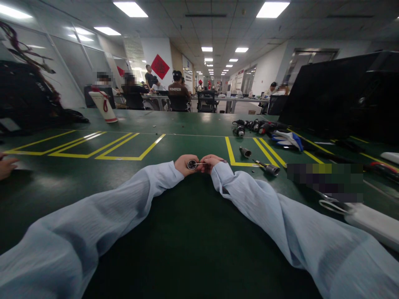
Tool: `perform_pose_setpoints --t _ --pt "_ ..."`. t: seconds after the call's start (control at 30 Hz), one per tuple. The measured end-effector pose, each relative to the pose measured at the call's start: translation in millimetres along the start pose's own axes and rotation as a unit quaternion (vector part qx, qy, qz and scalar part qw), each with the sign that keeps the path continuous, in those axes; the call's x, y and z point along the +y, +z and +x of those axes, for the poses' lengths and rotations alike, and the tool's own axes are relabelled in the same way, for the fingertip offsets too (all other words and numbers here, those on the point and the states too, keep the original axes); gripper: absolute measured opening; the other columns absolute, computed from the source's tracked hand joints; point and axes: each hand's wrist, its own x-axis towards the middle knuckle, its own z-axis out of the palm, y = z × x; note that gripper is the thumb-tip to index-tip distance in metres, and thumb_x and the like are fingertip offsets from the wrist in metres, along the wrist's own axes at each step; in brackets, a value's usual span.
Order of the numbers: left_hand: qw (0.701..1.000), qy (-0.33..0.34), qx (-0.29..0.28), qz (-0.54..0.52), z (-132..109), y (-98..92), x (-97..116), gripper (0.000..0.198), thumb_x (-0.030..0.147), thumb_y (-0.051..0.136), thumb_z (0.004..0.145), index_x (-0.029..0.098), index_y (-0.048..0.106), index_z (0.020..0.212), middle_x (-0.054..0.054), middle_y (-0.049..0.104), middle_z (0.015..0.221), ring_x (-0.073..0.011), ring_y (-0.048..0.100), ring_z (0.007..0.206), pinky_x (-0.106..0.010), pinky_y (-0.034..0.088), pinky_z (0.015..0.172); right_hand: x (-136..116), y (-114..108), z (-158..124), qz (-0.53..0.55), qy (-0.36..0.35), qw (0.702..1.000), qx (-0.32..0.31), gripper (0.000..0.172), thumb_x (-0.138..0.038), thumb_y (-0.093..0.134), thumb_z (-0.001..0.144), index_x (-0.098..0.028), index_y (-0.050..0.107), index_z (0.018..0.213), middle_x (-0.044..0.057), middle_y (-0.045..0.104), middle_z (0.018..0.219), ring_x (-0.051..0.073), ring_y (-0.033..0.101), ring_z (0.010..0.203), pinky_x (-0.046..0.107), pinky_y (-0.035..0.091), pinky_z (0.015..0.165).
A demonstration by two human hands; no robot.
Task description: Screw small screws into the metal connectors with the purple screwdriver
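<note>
Your 2 hands meet at the middle of the green table, well out in front of you, both arms in pale blue sleeves. Your left hand is curled closed around a small round metal part, its dark open end turned toward you. Your right hand is closed too, pinching a thin metal pin that lies level and runs from your right fingers to the round part; its tip meets the part's face. The 2 hands touch knuckle to knuckle just above the table top.

To your right, inside a yellow-lined box, a short metal sleeve lies on its side, and just beside it, across the yellow line, a screwdriver-like tool lies with its thick end pointing right. Farther back on the right is a cluster of black parts, with white and blue gloves next to them. A large black case stands behind those. At the near right edge lies a white flat object with a wire loop in front of it.

On the far left a white cup with red marks leans on the table. Another person's hand rests at the left edge. More people sit at desks in the background.
</note>
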Motion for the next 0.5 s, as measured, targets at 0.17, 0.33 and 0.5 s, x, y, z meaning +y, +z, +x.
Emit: perform_pose_setpoints --t 0.17,0.33,0.5 --pt "1.000 -0.008 -0.003 -0.009 0.0 -0.7 0.8 0.023 0.033 0.058 0.066 0.011 0.050 0.061 0.002 0.047 0.055 -0.0069 0.043 0.050 -0.017 0.036 0.046 -0.3 2.5 -6.3 0.017 -0.027 0.999 -0.003 0.008 -0.011 0.046 0.064 -0.016 0.051 0.061 -0.002 0.059 0.043 0.010 0.054 0.038 0.021 0.046 0.043" --pt "1.000 -0.016 0.010 0.009 -1.0 0.0 1.2 0.026 0.036 0.056 0.067 0.011 0.053 0.063 0.001 0.049 0.056 -0.0077 0.044 0.051 -0.018 0.036 0.047 0.6 6.2 -15.7 0.005 -0.085 0.996 0.022 0.004 -0.015 0.050 0.062 -0.017 0.054 0.061 -0.004 0.059 0.045 0.008 0.053 0.040 0.021 0.046 0.045" --pt "0.999 -0.013 0.002 0.040 -1.3 -0.5 1.7 0.026 0.037 0.055 0.068 0.012 0.053 0.063 0.001 0.049 0.056 -0.0080 0.044 0.051 -0.018 0.035 0.046 -1.1 7.8 -18.9 -0.045 -0.117 0.991 0.041 0.005 -0.017 0.052 0.061 -0.018 0.057 0.059 -0.005 0.059 0.046 0.008 0.054 0.042 0.019 0.045 0.045"
